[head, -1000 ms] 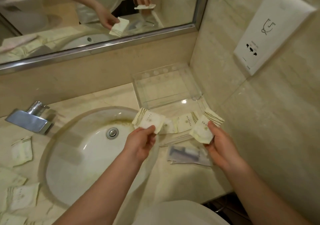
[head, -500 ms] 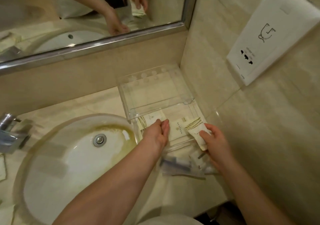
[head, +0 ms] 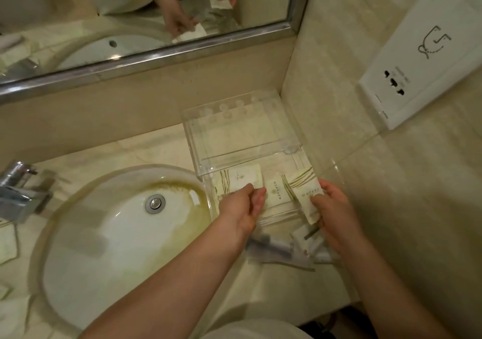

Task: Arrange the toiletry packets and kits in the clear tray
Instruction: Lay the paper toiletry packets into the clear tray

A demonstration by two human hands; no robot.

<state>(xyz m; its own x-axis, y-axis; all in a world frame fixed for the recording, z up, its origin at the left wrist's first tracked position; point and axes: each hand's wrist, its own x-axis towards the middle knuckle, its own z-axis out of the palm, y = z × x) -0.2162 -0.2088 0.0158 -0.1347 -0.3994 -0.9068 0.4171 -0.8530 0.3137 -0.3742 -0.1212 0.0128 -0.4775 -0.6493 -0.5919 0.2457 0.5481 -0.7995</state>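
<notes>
Clear tray (head: 292,209) sits in the bench corner. Our left hand (head: 241,208) pinches the left packet (head: 243,179) flat inside; our right hand (head: 332,208) pinches another packet (head: 306,194), long axis slanting over the near rim, rightmost slot directly beneath.

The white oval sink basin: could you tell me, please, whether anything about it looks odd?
Yes. The white oval sink basin carries a yellowish-green stain arcing along its far inner wall, from above the round metal drain toward the clear plastic tray. Elsewhere it looks clean and dry.
</notes>
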